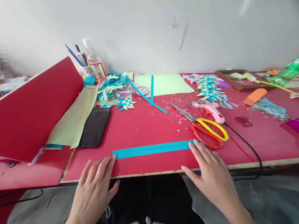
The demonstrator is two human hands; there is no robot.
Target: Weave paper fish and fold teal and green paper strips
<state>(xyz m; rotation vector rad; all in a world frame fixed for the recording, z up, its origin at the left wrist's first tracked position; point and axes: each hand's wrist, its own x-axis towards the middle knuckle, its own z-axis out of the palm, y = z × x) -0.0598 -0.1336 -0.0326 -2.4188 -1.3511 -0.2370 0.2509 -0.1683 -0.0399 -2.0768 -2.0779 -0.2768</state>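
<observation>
A long blue paper strip (153, 149) lies flat along the front edge of the red table (145, 126). My left hand (95, 189) rests open with fingers spread, its fingertips touching the strip's left end. My right hand (212, 175) is open too, fingers flat, fingertips on the strip's right end. Neither hand holds anything.
Scissors (207, 129) with yellow and red handles lie just right of the strip, beside a pink glue gun (212, 109) with a black cord. A black phone (94, 126), red card sheet (29, 110), woven blue paper pieces (115, 89), a green sheet (162, 84) and a pen cup (87, 67) stand behind.
</observation>
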